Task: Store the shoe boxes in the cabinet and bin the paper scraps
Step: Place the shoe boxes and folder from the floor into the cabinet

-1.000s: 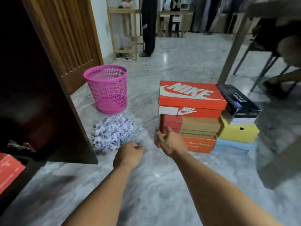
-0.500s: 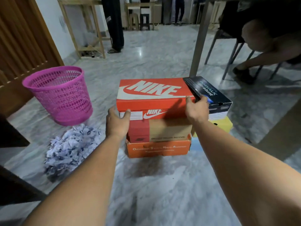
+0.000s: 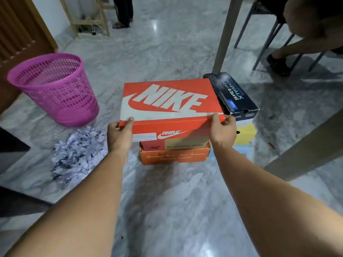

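Note:
An orange Nike shoe box (image 3: 170, 104) is held just above a stack of two more boxes, a red-and-tan one (image 3: 178, 144) on an orange one (image 3: 174, 157). My left hand (image 3: 119, 136) grips its near left corner, thumb on the lid. My right hand (image 3: 222, 129) grips its near right corner the same way. A black shoe box (image 3: 232, 93) tops a second stack to the right, over a yellow box (image 3: 245, 133). A heap of white paper scraps (image 3: 78, 153) lies on the floor to the left, in front of a pink mesh bin (image 3: 53, 88).
The floor is grey marble. A dark cabinet edge (image 3: 11, 147) shows at the far left, with a wooden door (image 3: 22, 28) behind the bin. A table leg (image 3: 226, 34) stands behind the boxes; a seated person's legs (image 3: 306, 43) and chair are at the right.
Both hands have gone from reaching toward the stack to gripping the Nike box's near corners, and the box has risen and tilted toward me. The view has come closer.

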`<state>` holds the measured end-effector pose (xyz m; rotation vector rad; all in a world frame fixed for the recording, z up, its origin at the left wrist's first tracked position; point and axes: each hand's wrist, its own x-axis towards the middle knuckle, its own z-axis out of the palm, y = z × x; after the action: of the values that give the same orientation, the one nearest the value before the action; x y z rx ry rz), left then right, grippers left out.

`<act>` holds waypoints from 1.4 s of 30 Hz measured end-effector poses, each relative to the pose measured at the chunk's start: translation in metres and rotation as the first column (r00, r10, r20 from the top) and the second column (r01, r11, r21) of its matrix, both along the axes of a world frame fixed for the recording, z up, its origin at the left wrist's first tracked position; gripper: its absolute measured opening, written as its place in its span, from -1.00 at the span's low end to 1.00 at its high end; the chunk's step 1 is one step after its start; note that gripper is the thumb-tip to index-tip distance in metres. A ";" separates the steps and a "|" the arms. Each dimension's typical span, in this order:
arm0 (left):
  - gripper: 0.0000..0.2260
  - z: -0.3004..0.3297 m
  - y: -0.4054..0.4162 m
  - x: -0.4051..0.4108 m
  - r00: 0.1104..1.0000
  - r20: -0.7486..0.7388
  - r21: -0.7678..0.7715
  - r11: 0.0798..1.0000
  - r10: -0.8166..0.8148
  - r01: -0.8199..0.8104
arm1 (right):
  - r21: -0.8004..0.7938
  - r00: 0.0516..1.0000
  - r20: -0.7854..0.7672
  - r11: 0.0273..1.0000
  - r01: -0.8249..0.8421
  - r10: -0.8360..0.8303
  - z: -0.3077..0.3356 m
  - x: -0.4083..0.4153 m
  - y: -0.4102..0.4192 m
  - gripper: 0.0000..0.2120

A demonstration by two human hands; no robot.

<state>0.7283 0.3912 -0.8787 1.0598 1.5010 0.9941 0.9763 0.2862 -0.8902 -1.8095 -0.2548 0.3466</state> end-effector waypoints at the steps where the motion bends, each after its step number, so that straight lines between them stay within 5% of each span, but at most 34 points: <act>1: -0.51 0.003 -0.011 -0.008 0.999 -0.021 0.010 0.999 0.036 -0.036 | 0.010 1.000 0.004 1.000 0.002 -0.002 0.010 -0.011 -0.012 -0.77; 11: -0.79 0.113 -0.207 -0.150 0.905 -0.185 -0.138 0.902 0.382 -0.409 | -0.153 0.961 -0.145 0.954 -0.259 0.237 0.099 -0.152 -0.144 -0.83; 17: -0.93 0.200 -0.334 -0.288 0.730 -0.305 -0.228 0.697 0.611 -0.679 | -0.266 0.859 -0.355 0.841 -0.471 0.369 0.169 -0.286 -0.212 -0.70; 20: -0.93 0.229 -0.365 -0.360 0.629 -0.328 -0.236 0.583 0.705 -0.777 | -0.245 0.766 -0.406 0.749 -0.616 0.498 0.199 -0.354 -0.211 -0.62; 24: -0.94 0.265 -0.367 -0.445 0.538 -0.339 -0.146 0.522 0.772 -0.840 | -0.139 0.639 -0.361 0.639 -0.757 0.679 0.242 -0.446 -0.177 -0.77; 27: -0.77 0.280 -0.358 -0.503 0.486 -0.292 -0.036 0.498 0.824 -0.866 | -0.041 0.513 -0.292 0.526 -0.850 0.807 0.264 -0.515 -0.134 -0.81; 31: -0.47 0.294 -0.350 -0.570 0.284 -0.195 0.039 0.297 0.939 -0.954 | 0.017 0.285 -0.176 0.293 -0.956 0.942 0.292 -0.608 -0.083 -0.80; 34: -0.58 0.308 -0.344 -0.613 0.138 -0.220 0.099 0.163 0.966 -0.982 | -0.041 0.149 -0.130 0.144 -0.989 0.980 0.306 -0.677 -0.050 -0.66; 36: -0.44 0.306 -0.343 -0.638 0.077 -0.242 0.132 0.111 0.967 -0.985 | -0.043 0.059 -0.077 0.056 -0.997 0.995 0.308 -0.716 -0.035 -0.66; 42: -0.51 0.270 -0.347 -0.689 -0.044 -0.291 0.093 -0.018 0.956 -0.995 | -0.111 -0.121 -0.071 -0.128 -0.986 0.990 0.299 -0.803 -0.019 -0.65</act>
<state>0.0398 0.0445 -0.6083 -0.3765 2.6286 1.6768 0.1728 0.2670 -0.5913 -1.3008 -1.8075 1.4819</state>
